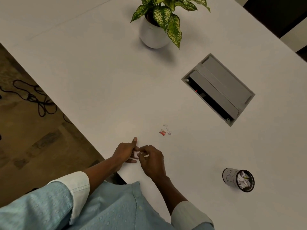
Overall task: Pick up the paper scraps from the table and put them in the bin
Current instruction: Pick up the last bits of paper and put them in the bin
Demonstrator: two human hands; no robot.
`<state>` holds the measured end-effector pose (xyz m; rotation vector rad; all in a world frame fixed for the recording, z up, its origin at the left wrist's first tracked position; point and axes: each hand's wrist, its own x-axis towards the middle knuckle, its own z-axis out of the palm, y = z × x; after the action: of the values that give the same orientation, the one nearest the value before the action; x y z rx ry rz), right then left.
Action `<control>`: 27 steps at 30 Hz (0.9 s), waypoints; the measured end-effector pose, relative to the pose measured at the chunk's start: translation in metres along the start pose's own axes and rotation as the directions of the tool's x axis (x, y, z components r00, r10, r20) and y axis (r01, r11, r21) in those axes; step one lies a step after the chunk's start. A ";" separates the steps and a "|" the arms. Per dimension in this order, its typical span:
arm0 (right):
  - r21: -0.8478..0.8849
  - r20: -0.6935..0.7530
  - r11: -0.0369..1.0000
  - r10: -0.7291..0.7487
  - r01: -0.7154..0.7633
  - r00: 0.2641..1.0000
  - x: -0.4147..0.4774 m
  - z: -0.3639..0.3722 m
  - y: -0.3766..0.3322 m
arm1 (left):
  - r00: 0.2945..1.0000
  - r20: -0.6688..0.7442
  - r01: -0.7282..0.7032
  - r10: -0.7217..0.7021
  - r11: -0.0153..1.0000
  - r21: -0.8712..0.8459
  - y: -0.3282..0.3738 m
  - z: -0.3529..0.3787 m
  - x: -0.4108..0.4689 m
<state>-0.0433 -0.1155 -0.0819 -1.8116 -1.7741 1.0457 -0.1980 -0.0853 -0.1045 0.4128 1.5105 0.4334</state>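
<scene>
A wide white bench (99,72) runs diagonally through the view, with patterned brown floor (33,146) and tangled dark cables (33,97) off its left edge. At the far side stands a potted plant (159,22) in a white pot; to the right, a grey cable box (219,90) is set into the surface with its lid open. At the near edge, the left hand (124,151) cups small white scraps (136,153), thumb raised, while the right hand (152,161) has its fingers (143,151) pinched on a piece beside them. More paper scraps (165,130) (one red-printed) lie just beyond. The bin (239,179), holding crumpled paper, stands well apart at near right.
</scene>
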 end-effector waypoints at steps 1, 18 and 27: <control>0.027 -0.048 1.000 -0.002 0.003 0.999 0.004 -0.005 -0.002 | 0.999 0.013 0.033 -0.033 0.997 -0.063 0.002 0.002 0.001; -0.543 0.072 0.836 0.141 -0.080 0.987 0.101 -0.058 0.047 | 0.992 0.038 0.125 -0.119 0.923 -0.363 0.005 -0.006 0.005; -0.527 0.041 0.844 0.141 -0.098 0.989 0.096 -0.048 0.044 | 0.986 0.073 0.168 -0.152 0.894 -0.414 0.018 0.004 0.016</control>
<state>0.0140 -0.0169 -0.1055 -2.2480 -2.1757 0.7190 -0.1944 -0.0620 -0.1091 -0.0435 1.3549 0.5994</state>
